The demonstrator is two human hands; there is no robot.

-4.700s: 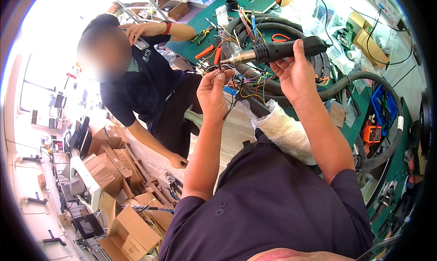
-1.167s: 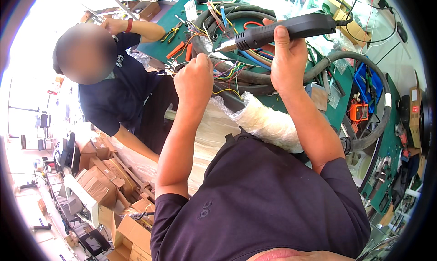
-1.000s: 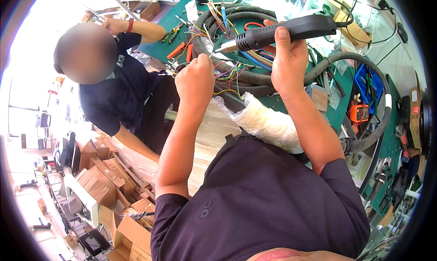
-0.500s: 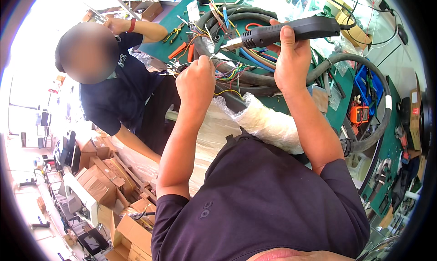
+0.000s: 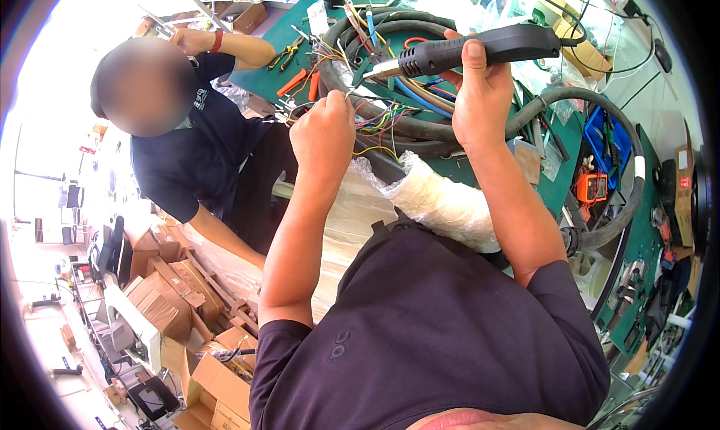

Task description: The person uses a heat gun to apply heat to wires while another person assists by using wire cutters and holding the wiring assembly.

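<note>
We cannot make out what sits between the fingertips of our left hand (image 5: 324,130): the knuckles face the camera and hide the pinch, so all we can tell is that the fingers are curled tightly together at the bundle of thin coloured wires (image 5: 379,122), right where a fine wire end meets the tool's tip. Whether that wire is actually gripped stays unclear. The far end of the long black hot-air tool with a metal nozzle (image 5: 469,51) runs out under our right hand (image 5: 480,92), which is clenched around its handle, thumb on top, nozzle pointing left toward the wires just above the left hand.

Below the wires, thick grey-black hoses (image 5: 600,107) loop over the green bench top (image 5: 262,77), partly covered by our arms. A bulky part wrapped in clear plastic film (image 5: 442,201) lies just beneath our right forearm; its contents are too veiled to tell.

A small orange handheld meter (image 5: 591,186) lies right of our arm, near a blue tray (image 5: 611,141). Brown cardboard boxes (image 5: 161,302) are stacked on the floor at lower left. A second person in a dark shirt (image 5: 195,152) works beside us.
</note>
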